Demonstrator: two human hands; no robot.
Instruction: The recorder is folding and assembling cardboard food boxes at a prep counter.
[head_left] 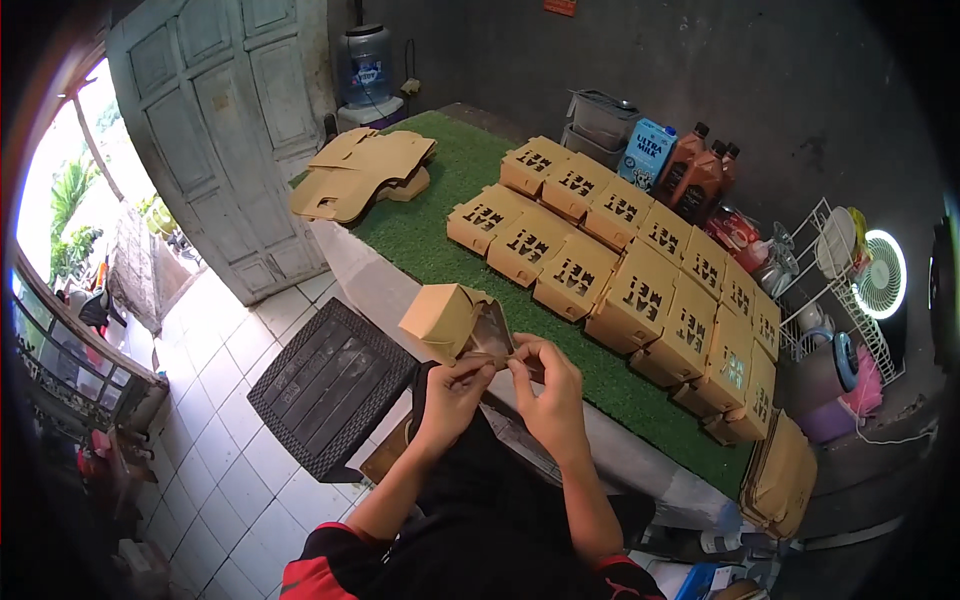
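Ahead of our fingers point(540, 350), the propped-open cardboard box point(438, 318) that we pinch fills the nearest space. Just past it, a strip of green turf point(430, 240) gives us a lane for a hand, running away from our fingers. Right of them, close-set rows of closed boxes point(640, 292) block the way across. Flat cardboard pieces point(365, 170) bar the lane's far left, and a black stool point(330, 385) stands to our fingers' left.

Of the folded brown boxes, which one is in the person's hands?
The lone box apart from the rest, pinched by the left hand and right hand; the grouped boxes sit in rows on the green mat, untouched.
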